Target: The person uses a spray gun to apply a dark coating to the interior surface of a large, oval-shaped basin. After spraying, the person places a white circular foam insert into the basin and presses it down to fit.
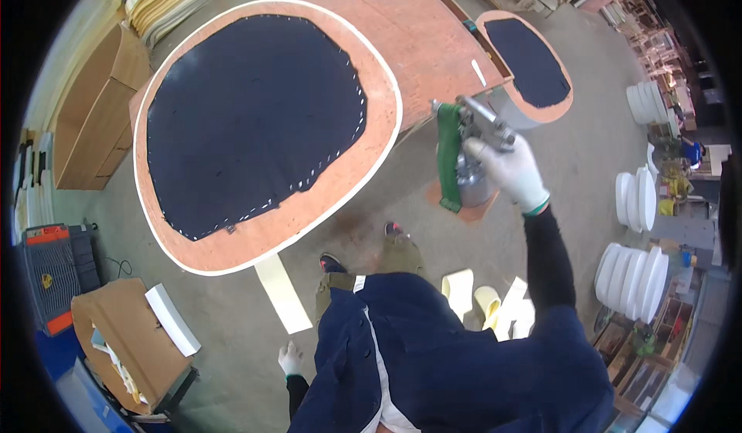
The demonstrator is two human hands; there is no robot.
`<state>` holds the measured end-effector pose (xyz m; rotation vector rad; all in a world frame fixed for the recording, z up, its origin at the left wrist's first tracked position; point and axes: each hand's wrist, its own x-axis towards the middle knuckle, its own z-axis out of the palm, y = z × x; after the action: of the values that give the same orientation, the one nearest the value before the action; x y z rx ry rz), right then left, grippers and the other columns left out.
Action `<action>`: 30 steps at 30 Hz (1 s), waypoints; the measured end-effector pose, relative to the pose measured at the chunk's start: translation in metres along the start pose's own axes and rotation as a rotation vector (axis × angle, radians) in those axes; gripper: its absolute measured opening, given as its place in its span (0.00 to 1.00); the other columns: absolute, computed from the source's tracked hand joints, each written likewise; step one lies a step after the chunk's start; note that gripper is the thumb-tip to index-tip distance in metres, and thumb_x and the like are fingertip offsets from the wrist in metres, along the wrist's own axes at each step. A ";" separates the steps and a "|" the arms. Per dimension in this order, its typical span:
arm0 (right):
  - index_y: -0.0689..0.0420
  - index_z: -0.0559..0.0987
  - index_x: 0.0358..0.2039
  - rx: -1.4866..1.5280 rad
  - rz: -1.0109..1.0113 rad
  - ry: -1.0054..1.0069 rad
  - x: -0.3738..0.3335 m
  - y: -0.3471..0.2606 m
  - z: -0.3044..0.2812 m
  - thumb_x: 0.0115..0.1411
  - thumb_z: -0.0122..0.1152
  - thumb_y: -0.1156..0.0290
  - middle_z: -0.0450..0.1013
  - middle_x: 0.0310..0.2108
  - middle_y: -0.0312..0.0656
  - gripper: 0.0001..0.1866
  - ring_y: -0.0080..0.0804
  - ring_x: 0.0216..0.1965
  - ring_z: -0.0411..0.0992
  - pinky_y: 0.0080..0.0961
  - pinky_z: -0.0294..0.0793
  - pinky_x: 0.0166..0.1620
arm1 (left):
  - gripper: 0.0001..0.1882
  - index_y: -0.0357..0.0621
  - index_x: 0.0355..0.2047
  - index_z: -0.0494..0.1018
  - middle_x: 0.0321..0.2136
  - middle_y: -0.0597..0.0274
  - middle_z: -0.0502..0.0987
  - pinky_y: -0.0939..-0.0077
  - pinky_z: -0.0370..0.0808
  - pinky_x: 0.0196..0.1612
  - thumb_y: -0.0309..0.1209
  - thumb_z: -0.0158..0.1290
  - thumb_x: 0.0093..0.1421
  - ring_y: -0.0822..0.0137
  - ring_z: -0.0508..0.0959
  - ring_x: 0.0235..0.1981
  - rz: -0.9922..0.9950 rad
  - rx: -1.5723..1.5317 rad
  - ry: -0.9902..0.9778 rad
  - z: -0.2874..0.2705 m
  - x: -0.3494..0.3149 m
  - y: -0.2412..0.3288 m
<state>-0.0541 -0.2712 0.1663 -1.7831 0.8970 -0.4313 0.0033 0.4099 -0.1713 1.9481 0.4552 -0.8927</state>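
Plywood tbl [410, 35]; R hand [510, 172] w/ metal spray gun [490, 123]

This is a workshop, shown by the metal spray gun [471, 174], plywood-topped table [433, 39], stacked pale sheets [161, 9], rounded white pieces [630, 282] in rows and bare grey floor [224, 309].

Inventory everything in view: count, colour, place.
Spray gun: 1, silver, right of centre
Green strip: 1, green, beside spray gun
Large panel: 1, black and tan, upper left
Table: 1, reddish, upper centre
Smaller panel: 1, black and tan, upper right
Stacks: at least 3, white, right
Foam-like pieces: several, pale yellow, floor
Boxes: at least 2, brown, left
Case: 1, grey and orange, left
Right hand: 1, white glove, on spray gun
Left hand: 1, white glove, bottom
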 end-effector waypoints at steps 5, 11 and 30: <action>0.64 0.77 0.48 0.130 0.007 -0.047 0.018 0.025 0.003 0.58 0.63 0.75 0.77 0.34 0.36 0.17 0.14 0.33 0.71 0.17 0.73 0.38 | 0.13 0.42 0.42 0.77 0.34 0.48 0.79 0.60 0.76 0.39 0.36 0.54 0.61 0.55 0.79 0.37 0.630 1.035 0.146 0.051 -0.069 -0.119; 0.63 0.77 0.45 0.083 -0.085 -0.139 0.054 0.038 -0.013 0.59 0.63 0.74 0.77 0.29 0.38 0.14 0.15 0.29 0.72 0.18 0.73 0.34 | 0.08 0.40 0.31 0.77 0.31 0.53 0.79 0.62 0.76 0.36 0.32 0.54 0.60 0.57 0.79 0.33 -0.089 0.317 0.180 0.147 -0.141 -0.127; 0.62 0.75 0.42 0.058 -0.228 -0.111 0.122 0.062 -0.014 0.60 0.63 0.70 0.77 0.28 0.41 0.13 0.19 0.28 0.74 0.20 0.73 0.34 | 0.13 0.37 0.47 0.70 0.27 0.64 0.70 0.76 0.67 0.23 0.27 0.51 0.63 0.71 0.71 0.24 -0.485 -0.516 0.384 0.237 -0.229 -0.028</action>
<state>-0.0062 -0.3819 0.1003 -1.8436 0.6011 -0.4936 -0.2629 0.2300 -0.0933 1.5396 1.2897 -0.5981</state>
